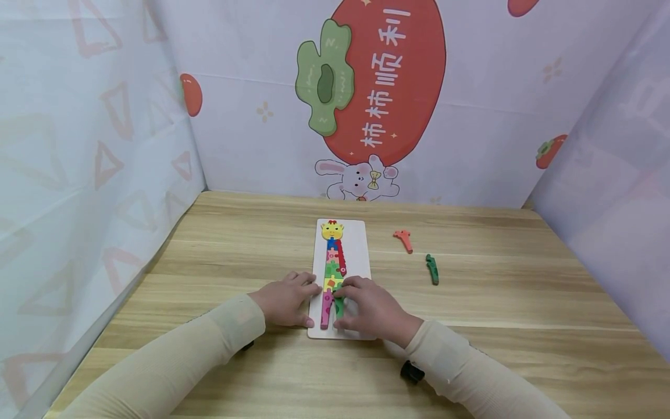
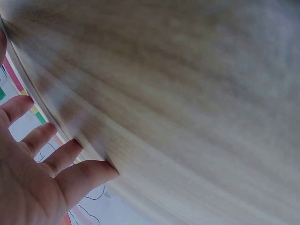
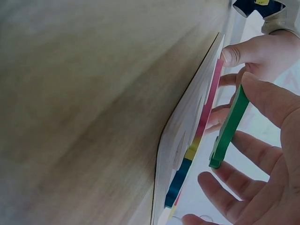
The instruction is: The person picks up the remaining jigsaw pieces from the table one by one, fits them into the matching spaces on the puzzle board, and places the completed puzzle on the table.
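Observation:
A white puzzle board [image 1: 356, 238] carries a giraffe of colored pieces: a yellow head [image 1: 332, 231], a column of numbered blocks, a red strip [image 1: 341, 256] beside them and a pink leg piece [image 1: 325, 314] at the near end. My right hand [image 1: 374, 308] pinches a green puzzle piece [image 3: 230, 126] between thumb and fingertips; in the right wrist view it is tilted and apart from the board. Along the board's left edge, the fingertips and thumb of my left hand [image 1: 287, 299] touch the rim, with the fingers spread in the left wrist view.
Two loose pieces lie on the wooden table [image 1: 497, 349] right of the board: an orange-red one [image 1: 404, 240] and a dark green one [image 1: 432, 270]. Printed cloth walls [image 1: 251, 145] enclose the table at the back and both sides.

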Demonstrator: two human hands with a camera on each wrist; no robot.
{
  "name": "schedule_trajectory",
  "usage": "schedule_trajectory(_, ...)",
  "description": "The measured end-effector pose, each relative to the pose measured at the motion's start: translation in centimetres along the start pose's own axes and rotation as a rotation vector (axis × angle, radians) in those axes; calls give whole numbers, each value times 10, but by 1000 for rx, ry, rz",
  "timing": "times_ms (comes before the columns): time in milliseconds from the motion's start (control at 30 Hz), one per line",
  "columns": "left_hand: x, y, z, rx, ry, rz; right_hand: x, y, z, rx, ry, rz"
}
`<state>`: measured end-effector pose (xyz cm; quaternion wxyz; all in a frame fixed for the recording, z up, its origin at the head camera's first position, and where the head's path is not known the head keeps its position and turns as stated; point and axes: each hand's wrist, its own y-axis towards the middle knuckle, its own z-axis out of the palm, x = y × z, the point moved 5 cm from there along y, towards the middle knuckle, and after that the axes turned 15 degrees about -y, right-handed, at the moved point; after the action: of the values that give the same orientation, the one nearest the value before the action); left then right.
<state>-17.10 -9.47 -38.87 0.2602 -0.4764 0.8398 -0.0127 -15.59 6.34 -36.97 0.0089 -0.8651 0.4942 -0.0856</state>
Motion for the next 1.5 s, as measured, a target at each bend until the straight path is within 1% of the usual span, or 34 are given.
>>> schedule_trajectory(500,1,0,0,-4,-3,-1,1,1,2,20,-12,-1)
schedule_trajectory(1033,1,0,0,-4,1,-2,1,3,6,31,-50,-12)
schedule_trajectory(1500,2,1,0,0,-5,-10,1,4,7,41,-46,-4)
